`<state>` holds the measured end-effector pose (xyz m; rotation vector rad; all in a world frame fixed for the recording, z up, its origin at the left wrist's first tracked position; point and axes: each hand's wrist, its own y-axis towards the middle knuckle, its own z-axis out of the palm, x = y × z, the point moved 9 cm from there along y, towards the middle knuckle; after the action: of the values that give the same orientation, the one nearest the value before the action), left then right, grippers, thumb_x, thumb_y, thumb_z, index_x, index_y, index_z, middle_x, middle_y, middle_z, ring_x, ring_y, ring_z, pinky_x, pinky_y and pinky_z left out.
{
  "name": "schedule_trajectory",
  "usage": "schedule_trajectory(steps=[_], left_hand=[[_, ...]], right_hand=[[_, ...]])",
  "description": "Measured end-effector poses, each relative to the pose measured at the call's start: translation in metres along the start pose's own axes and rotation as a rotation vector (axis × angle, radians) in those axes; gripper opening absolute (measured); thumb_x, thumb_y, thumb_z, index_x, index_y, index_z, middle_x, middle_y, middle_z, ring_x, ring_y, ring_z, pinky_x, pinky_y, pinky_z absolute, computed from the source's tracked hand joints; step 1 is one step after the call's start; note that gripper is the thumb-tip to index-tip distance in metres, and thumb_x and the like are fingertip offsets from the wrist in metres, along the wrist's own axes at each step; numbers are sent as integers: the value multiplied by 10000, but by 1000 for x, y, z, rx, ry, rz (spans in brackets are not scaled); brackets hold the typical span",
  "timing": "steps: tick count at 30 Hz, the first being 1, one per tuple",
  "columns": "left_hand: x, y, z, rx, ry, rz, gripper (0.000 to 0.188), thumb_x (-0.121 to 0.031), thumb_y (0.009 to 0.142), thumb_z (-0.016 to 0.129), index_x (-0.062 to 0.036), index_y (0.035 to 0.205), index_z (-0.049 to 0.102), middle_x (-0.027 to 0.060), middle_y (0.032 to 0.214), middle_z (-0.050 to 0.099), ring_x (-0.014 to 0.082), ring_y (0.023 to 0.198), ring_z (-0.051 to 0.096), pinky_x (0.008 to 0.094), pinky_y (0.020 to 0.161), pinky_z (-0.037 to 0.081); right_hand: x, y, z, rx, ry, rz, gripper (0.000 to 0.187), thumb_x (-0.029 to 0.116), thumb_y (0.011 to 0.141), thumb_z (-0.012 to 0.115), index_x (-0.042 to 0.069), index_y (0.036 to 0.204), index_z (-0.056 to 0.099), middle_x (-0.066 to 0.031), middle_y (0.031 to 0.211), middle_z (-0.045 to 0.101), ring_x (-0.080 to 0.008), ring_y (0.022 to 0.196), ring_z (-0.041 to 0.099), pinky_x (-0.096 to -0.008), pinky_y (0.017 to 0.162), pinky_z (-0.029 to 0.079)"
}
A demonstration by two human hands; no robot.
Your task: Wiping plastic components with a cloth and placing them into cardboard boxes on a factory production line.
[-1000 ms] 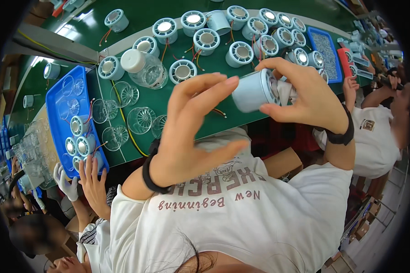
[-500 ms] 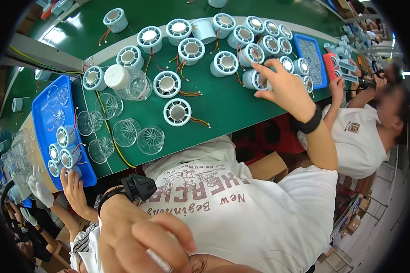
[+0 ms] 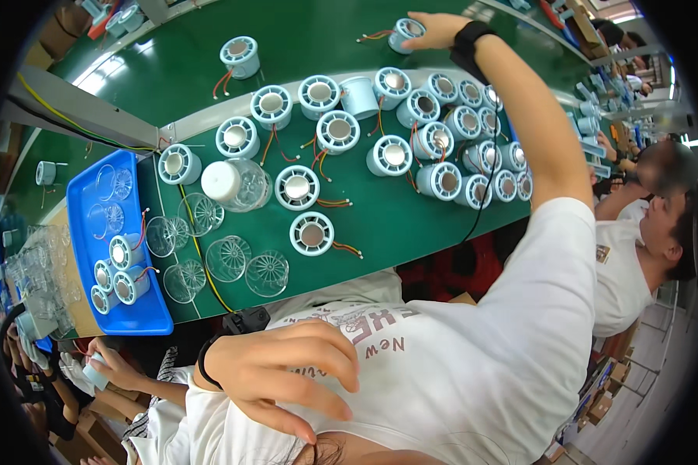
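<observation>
The unit point(image 3: 401, 41) is on the far bench point(image 3: 318, 32), beyond the rail point(image 3: 202, 111), at the top of the view. The right hand point(image 3: 440, 31) is the nearer hand; its arm extends fully across the near bench point(image 3: 395, 225). The unit lies immediately left of the right palm, between thumb and fingers: fingers at the far edge of the rim, thumb at the near edge. The spread of the fingers is about the width of the rim; whether they press on the unit or only straddle it cannot be told. The long axis of the unit is near upright, leaning slightly rightward in this curved view, and crosses the line of the reaching fingers. The disc point(image 3: 412, 29) end points up and toward the palm; the body points down and left. The leads point(image 3: 376, 36) run left, away from the hand. Base contact with the far bench cannot be confirmed. The left hand point(image 3: 287, 368) is well apart, in front of the shirt point(image 3: 473, 349), empty, its fingers loosely curved and spaced.
</observation>
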<state>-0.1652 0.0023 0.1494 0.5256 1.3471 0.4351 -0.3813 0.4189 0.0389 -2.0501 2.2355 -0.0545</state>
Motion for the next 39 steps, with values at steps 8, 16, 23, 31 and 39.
schedule_trajectory(steps=[8, 16, 23, 31, 39], left_hand=[[12, -18, -35, -397, 64, -143, 327, -202, 856, 697, -6, 1109, 630, 156, 1155, 572, 297, 947, 594, 400, 843, 474], [17, 13, -52, -698, 973, -254, 645, 32, 772, 720, 38, 1353, 441, 200, 1300, 520, 263, 1144, 577, 377, 969, 472], [20, 21, -38, -762, 1087, -99, 791, -3, 745, 771, 36, 1416, 354, 215, 1365, 455, 293, 1170, 560, 389, 926, 510], [55, 5, -44, -915, -149, -164, 647, -93, 867, 691, 37, 1411, 366, 136, 1237, 547, 199, 1080, 585, 362, 912, 531], [87, 2, -21, -768, -533, -519, 632, -259, 928, 601, 93, 1380, 332, 228, 1344, 468, 344, 1188, 539, 437, 941, 507]], right_hand=[[4, 1, -2, 53, 130, -104, 727, 458, 721, 759, 81, 1292, 512, -181, 1075, 652, -306, 981, 636, -379, 834, 509], [138, -143, -110, 196, 640, -194, 606, 425, 827, 710, 102, 1296, 503, -37, 814, 646, -44, 657, 533, -198, 557, 377], [209, -209, -107, 447, 1009, -124, 727, 459, 786, 741, 35, 1315, 481, -55, 841, 654, -45, 648, 541, -182, 551, 391], [212, -229, -136, 66, 778, -582, 758, 372, 737, 789, 37, 1346, 488, -85, 996, 666, -86, 771, 588, -193, 594, 449], [198, -238, -128, 92, 672, -502, 717, 135, 641, 799, 111, 1311, 543, -63, 1012, 652, -124, 831, 592, -251, 703, 484]])
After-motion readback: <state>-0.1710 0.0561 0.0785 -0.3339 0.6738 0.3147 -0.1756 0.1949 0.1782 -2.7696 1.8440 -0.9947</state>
